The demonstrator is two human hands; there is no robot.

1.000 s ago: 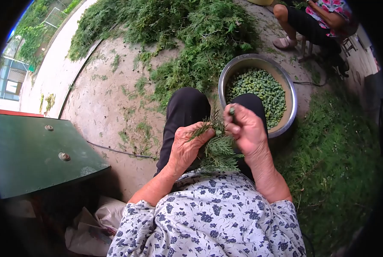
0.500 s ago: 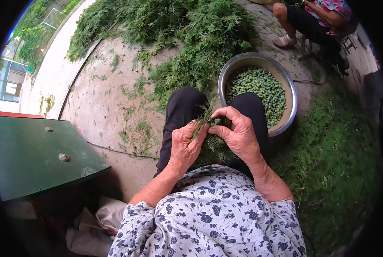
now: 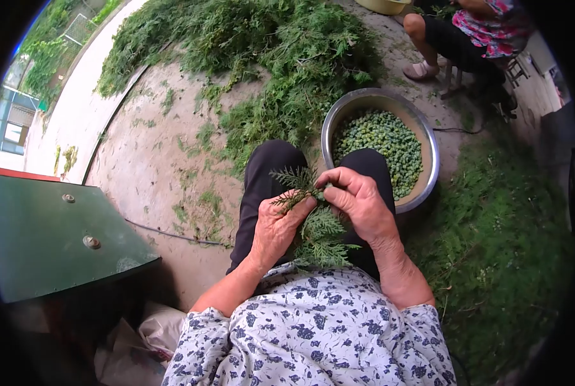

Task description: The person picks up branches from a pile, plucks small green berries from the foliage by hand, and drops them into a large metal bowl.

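Observation:
Over my lap, my left hand (image 3: 280, 226) grips a green leafy sprig (image 3: 321, 230), whose fronds spread above and below the fingers. My right hand (image 3: 359, 201) is closed in a pinch at the sprig's upper part, close to my left fingertips. Something small and green shows at the right fingertips, too small to make out. Just beyond my right knee stands a round metal basin (image 3: 433, 154) holding many small green cones or berries (image 3: 384, 145).
Cut green branches (image 3: 287, 58) lie heaped ahead, and more greenery (image 3: 493, 244) lies at right. A green metal panel (image 3: 62, 235) is at left, with pale bags (image 3: 162, 328) below. Another person (image 3: 467, 38) sits at upper right near a yellowish basin (image 3: 384, 6).
The sprig has turned in my hands, and more of its fronds now show above and below my fingers. The view has shifted slightly.

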